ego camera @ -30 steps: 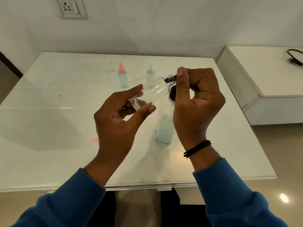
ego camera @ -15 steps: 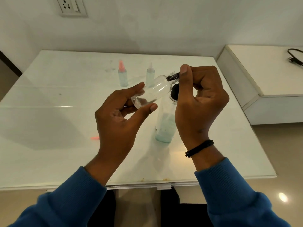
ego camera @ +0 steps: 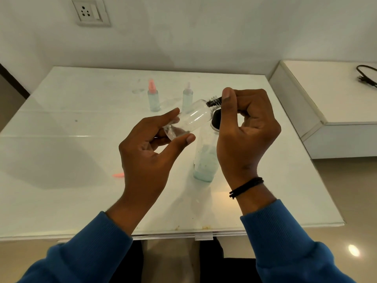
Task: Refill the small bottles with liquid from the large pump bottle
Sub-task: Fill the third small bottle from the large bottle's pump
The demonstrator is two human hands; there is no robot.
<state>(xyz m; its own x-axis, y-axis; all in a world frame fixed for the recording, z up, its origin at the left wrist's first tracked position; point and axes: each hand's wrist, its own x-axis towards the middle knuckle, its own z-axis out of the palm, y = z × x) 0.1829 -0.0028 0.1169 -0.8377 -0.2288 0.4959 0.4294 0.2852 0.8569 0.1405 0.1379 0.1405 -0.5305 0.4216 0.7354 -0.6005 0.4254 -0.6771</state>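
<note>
We are seeing bare room along the left and near edges of the surface (ego camera: 61,201), where only a pink cap (ego camera: 118,175) is lying. Our left hand (ego camera: 146,158) is gripping the tilted small clear bottle (ego camera: 189,119) by its base above the middle; our right hand (ego camera: 244,129) is pinching the black pump nozzle (ego camera: 214,102) at its neck. The large bottle (ego camera: 205,160) is standing beneath, and two small capped bottles (ego camera: 153,97) are standing toward the far edge
</note>
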